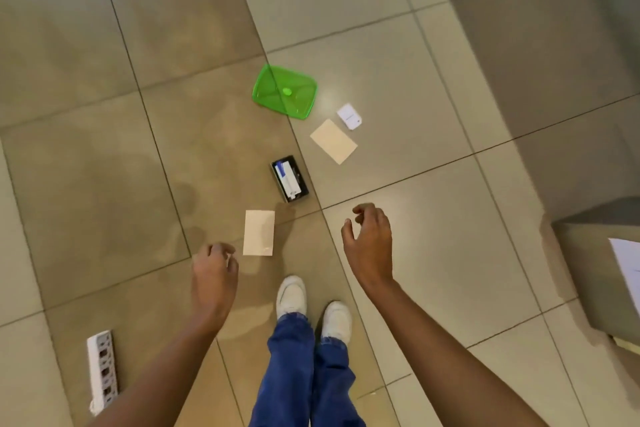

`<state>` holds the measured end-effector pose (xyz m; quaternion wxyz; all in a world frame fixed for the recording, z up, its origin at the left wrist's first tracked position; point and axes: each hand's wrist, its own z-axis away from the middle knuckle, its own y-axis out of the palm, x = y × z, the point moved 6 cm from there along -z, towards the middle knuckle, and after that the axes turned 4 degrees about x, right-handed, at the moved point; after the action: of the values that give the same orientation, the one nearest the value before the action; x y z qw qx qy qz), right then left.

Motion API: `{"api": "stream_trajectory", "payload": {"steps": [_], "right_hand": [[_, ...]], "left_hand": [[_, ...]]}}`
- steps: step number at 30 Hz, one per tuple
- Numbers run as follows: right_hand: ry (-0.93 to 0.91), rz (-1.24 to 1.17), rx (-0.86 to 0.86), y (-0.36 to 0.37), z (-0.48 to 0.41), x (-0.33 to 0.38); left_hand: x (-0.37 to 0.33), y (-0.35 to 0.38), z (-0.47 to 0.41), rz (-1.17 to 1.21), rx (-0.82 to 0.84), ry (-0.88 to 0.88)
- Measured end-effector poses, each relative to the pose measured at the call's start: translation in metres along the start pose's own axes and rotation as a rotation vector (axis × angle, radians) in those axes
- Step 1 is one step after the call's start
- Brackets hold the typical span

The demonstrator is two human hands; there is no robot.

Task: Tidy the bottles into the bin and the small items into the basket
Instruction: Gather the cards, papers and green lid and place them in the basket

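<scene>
Person stands on tiled floor, both hands out in front, holding nothing. Left hand (214, 265) hangs with fingers loosely curled, a pale card (259, 233) just up and to its right, long axis running away from the feet; this hand is clearly the nearer. Right hand (369, 239) hovers with fingers half-curled, apart. Dark box (289, 178) lies beyond the card, long axis tilted slightly leftward going away. Further off: second pale card (333, 141), small white box (349, 116), green lid (284, 91). No bin, basket or bottles in view. Likely next pick: near card, left hand.
</scene>
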<state>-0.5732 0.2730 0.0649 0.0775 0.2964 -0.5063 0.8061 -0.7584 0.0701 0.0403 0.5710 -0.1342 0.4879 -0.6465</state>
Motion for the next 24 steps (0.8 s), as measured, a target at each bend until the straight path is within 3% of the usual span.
{"api": "stream_trajectory", "payload": {"steps": [7,14,19,24], "right_hand": [[-0.050,0.135,0.143,0.159,-0.092,-0.048],[-0.102,0.286,0.228,0.298,-0.172,-0.077],[-0.149,0.434,0.200,0.355,-0.205,-0.084],[-0.129,0.470,0.180,0.375,-0.211,-0.098]], "left_hand": [[0.070,0.116,-0.109,0.025,0.038,-0.147],[0.138,0.228,-0.172,0.109,0.146,-0.444],[0.147,0.278,-0.201,-0.252,0.234,-0.277],[0.151,0.302,-0.211,-0.394,0.139,-0.234]]}}
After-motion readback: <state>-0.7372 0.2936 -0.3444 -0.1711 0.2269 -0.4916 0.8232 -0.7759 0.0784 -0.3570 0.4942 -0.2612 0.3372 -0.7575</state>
